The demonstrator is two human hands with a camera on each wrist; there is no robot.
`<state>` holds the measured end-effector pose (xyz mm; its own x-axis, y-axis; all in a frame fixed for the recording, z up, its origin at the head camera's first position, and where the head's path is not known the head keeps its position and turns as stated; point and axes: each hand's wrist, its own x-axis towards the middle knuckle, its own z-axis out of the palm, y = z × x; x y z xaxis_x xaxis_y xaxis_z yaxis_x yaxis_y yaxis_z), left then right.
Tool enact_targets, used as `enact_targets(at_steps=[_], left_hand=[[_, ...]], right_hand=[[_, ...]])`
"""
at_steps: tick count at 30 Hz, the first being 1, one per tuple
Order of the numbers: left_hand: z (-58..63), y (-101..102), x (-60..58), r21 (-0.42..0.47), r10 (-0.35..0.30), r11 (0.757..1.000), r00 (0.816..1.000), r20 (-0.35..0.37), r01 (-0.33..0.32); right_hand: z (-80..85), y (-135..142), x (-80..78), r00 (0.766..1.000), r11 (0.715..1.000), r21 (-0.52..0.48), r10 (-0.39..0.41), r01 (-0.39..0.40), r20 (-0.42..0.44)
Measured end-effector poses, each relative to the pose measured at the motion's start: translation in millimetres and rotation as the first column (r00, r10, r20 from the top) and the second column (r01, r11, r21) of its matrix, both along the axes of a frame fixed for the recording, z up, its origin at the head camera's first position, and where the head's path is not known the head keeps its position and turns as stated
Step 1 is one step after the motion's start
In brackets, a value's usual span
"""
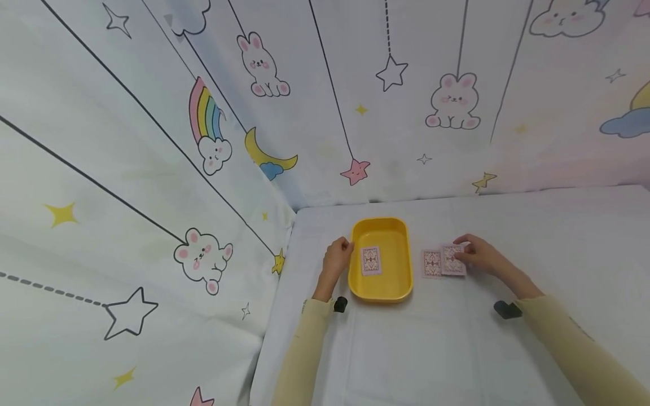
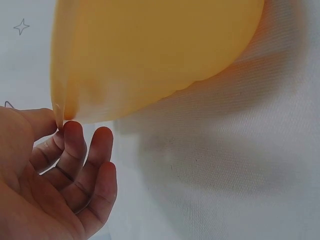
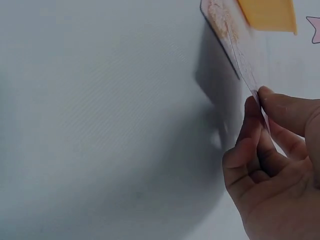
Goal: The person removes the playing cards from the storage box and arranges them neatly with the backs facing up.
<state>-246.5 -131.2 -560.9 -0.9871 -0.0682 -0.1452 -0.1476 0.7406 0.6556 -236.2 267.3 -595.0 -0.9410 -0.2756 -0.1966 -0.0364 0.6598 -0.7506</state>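
In the head view my left hand (image 1: 337, 258) pinches the left rim of a shallow yellow tray (image 1: 391, 285). The left wrist view has the thumb and index fingertip of that hand (image 2: 65, 165) meeting on the tray's edge (image 2: 150, 55). One playing card (image 1: 371, 260), back up, lies inside the tray on its left side. To the tray's right, my right hand (image 1: 477, 255) pinches the right edge of a second card (image 1: 452, 260). Up close, thumb and fingers of the right hand (image 3: 275, 140) hold this card (image 3: 245, 67) edge-on, its shadow falling beside it.
Another card (image 1: 432, 264) lies back up on the white tablecloth (image 1: 421, 349), between the tray and the held card. Behind the table hangs a white cloth backdrop (image 1: 315, 124) printed with bunnies and stars; it also runs down the left side.
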Motion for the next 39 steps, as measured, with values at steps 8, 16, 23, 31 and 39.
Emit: enact_targets(at_steps=[8,16,23,31,39], left_hand=[[-1.0,0.9,-0.7,0.014,0.011,1.000,1.000,0.007,-0.011],[-3.0,1.6,-2.7,-0.003,0.021,1.000,0.999,0.025,-0.021],[-1.2,1.5,-2.4,-0.004,0.018,1.000,1.000,0.014,-0.018],[-0.4,0.8,-4.0,-0.009,0.018,1.000,1.000,0.013,-0.018],[-0.8,1.0,-2.7,0.000,0.019,1.000,1.000,0.006,-0.019]], right_hand=[[-6.1,1.3,5.4,1.000,0.998,0.061,0.008,-0.007,-0.010],[-5.6,-1.5,5.2,0.994,0.992,0.129,0.025,-0.011,-0.110],[-7.3,-2.3,7.2,0.985,0.987,0.160,0.038,-0.010,-0.170],[-5.5,-2.3,8.0,0.982,0.989,0.147,0.039,-0.012,-0.184],[-3.0,-2.9,9.1,0.992,0.988,0.153,0.026,-0.007,-0.125]])
